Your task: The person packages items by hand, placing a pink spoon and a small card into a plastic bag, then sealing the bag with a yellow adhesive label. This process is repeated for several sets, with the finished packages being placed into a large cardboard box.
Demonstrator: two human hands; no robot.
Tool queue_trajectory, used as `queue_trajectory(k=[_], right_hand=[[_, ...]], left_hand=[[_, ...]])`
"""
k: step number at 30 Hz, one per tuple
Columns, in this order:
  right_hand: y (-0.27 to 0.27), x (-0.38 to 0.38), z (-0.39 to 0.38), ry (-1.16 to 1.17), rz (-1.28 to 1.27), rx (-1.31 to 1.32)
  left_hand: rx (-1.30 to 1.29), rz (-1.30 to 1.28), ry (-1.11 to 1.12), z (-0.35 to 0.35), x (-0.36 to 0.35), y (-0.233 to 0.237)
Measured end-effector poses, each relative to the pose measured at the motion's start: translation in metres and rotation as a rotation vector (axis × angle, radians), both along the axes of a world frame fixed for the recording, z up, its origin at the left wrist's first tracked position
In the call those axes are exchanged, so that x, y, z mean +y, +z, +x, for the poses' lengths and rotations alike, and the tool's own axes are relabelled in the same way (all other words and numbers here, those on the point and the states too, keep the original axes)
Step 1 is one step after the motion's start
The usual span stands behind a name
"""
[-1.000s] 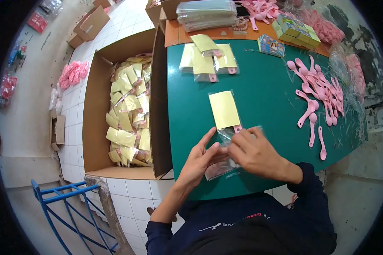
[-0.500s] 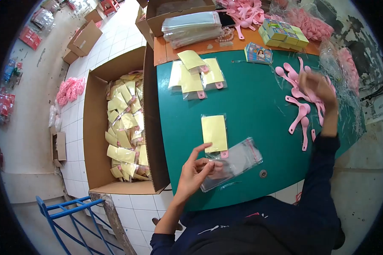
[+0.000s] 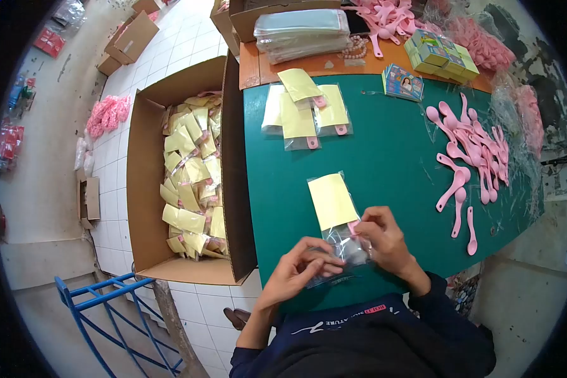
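The right hand (image 3: pixel 387 242), over the spoon pile (image 3: pixel 479 154) towards the table's right edge half a second ago, is now back near the front edge beside the left hand (image 3: pixel 296 268). Both are therefore at the same clear plastic bag (image 3: pixel 345 242) again, so the work in hand seems to be bag handling rather than reaching. The right thumb and fingers are pinched on the plastic, close to a pink handle (image 3: pixel 354 227); whether they brought anything back cannot be told. The left fingers are bent over the bag's other end, and I cannot tell whether they grip it or only rest there. The bag lies on the green table (image 3: pixel 397 164) near its front left corner, just below a packet with a yellow card (image 3: pixel 332 201), from which the pink handle shows. More packets (image 3: pixel 296 116) lie together by the far left corner, a single spoon (image 3: pixel 472 230) lies nearer the right edge, and a large box (image 3: pixel 147 208) of similar packets stands beside the left edge
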State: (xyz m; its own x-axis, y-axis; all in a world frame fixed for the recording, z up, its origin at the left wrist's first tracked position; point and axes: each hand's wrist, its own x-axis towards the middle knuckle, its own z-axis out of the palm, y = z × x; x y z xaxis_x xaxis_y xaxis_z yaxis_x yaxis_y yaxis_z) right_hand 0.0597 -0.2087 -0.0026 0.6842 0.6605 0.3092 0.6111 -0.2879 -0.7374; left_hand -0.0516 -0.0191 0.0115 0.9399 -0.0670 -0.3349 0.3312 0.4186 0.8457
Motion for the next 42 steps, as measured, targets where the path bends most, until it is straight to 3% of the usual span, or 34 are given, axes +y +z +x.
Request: queue_trajectory(k=[1, 2, 5, 10, 13, 17, 26, 31, 37, 41, 42], right_hand=[[0.003, 0.000, 0.002, 0.015, 0.015, 0.036], [0.006, -0.002, 0.006, 0.029, 0.031, 0.071], [0.004, -0.001, 0.011, 0.077, 0.077, 0.205], [0.017, -0.007, 0.019, 0.135, 0.043, 0.415], [0.006, -0.001, 0.008, -0.005, 0.223, 0.828], [-0.002, 0.007, 0.000, -0.073, 0.318, 1.021], [-0.001, 0.023, -0.006, -0.310, 0.290, 0.907], [-0.005, 0.020, -0.007, -0.262, 0.270, 0.919], [0.004, 0.020, -0.005, -0.211, 0.110, 0.774], [0.015, 0.012, 0.002, -0.125, -0.015, 0.694], [0.023, 0.013, 0.007, -0.116, 0.110, 0.709]], left_hand=[[0.040, 0.042, 0.007, 0.000, 0.003, 0.002], [-0.002, 0.340, 0.015, 0.003, 0.002, -0.002], [-0.142, 0.716, 0.038, 0.015, -0.010, 0.002], [-0.163, 0.804, 0.002, 0.021, -0.005, 0.001], [-0.131, 0.755, 0.047, 0.019, -0.005, -0.007], [-0.087, 0.690, 0.111, 0.019, -0.010, -0.005], [0.008, 0.587, 0.300, 0.019, -0.019, -0.020], [0.027, 0.430, 0.462, 0.021, -0.027, -0.019], [0.028, 0.582, 0.282, 0.014, -0.024, -0.017], [-0.162, 0.796, 0.252, 0.022, -0.022, 0.003], [-0.256, 0.862, 0.237, 0.029, -0.015, 0.011]])
